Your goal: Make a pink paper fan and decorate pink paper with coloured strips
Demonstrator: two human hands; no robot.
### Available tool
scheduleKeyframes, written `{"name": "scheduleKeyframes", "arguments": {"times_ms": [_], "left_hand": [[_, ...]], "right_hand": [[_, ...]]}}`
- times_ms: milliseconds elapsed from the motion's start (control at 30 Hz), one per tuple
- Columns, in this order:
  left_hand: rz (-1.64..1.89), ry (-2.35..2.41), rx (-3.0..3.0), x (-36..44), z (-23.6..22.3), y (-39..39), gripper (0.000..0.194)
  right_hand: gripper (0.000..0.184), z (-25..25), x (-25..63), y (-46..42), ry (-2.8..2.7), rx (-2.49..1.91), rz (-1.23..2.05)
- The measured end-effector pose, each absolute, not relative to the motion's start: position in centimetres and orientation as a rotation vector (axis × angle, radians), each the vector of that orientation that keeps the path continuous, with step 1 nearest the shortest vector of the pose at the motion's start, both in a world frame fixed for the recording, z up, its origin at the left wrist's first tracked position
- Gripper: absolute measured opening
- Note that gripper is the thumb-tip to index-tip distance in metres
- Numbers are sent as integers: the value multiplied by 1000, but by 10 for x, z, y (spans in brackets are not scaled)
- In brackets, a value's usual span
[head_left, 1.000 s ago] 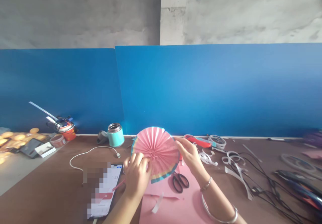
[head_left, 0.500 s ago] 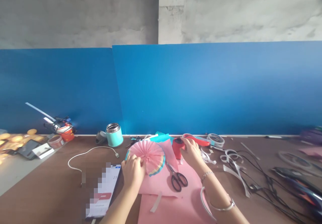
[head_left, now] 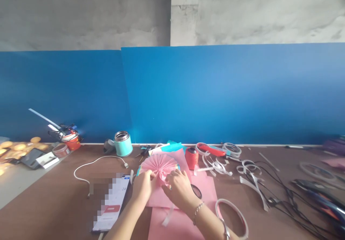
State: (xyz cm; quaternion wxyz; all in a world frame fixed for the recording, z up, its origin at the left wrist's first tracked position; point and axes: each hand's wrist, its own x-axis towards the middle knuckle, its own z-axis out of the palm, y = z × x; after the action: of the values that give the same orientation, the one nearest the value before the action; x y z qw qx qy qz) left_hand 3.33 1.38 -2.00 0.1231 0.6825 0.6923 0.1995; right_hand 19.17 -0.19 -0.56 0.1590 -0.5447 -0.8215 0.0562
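Observation:
A pleated pink paper fan (head_left: 158,162) with blue and cream edging lies on pink paper sheets (head_left: 172,227). My left hand (head_left: 145,186) grips its lower left side, thumb toward the centre. My right hand (head_left: 179,188) is closed on its lower right side, fingers bent over the folds near the middle. Between my hands the lower part of the fan is gathered and partly hidden. Under my right hand are black-handled scissors (head_left: 196,191), mostly covered, with one handle loop showing. A red spool of thread (head_left: 191,159) stands just beyond my right hand.
To the left lie a phone (head_left: 111,206) and a white cable (head_left: 97,158); a turquoise jar (head_left: 123,144) stands behind. Rolls of white tape (head_left: 233,225) and loose strips (head_left: 219,168) are on the right, with black cables (head_left: 285,200) farther over. A blue partition (head_left: 215,96) bounds the back.
My right hand has left the red spool and come back to the paper fan, covering most of the scissors. The fan's lower part is now drawn together between both hands.

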Motion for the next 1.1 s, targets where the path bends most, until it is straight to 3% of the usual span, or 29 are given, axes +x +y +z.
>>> {"name": "scheduleKeyframes", "arguments": {"times_ms": [367, 533, 767, 1100], "left_hand": [[585, 2183, 1955, 44, -24, 13, 13], [585, 2108, 1976, 37, -20, 15, 6], [622, 1953, 2008, 31, -18, 15, 23], [396, 1990, 2054, 23, -19, 9, 21]], "right_hand": [[18, -35, 190, 6, -2306, -1640, 35], [21, -33, 193, 11, -2269, -1637, 247], [15, -34, 201, 14, -2242, -1687, 264], [21, -36, 196, 12, -2184, -1730, 279]]}}
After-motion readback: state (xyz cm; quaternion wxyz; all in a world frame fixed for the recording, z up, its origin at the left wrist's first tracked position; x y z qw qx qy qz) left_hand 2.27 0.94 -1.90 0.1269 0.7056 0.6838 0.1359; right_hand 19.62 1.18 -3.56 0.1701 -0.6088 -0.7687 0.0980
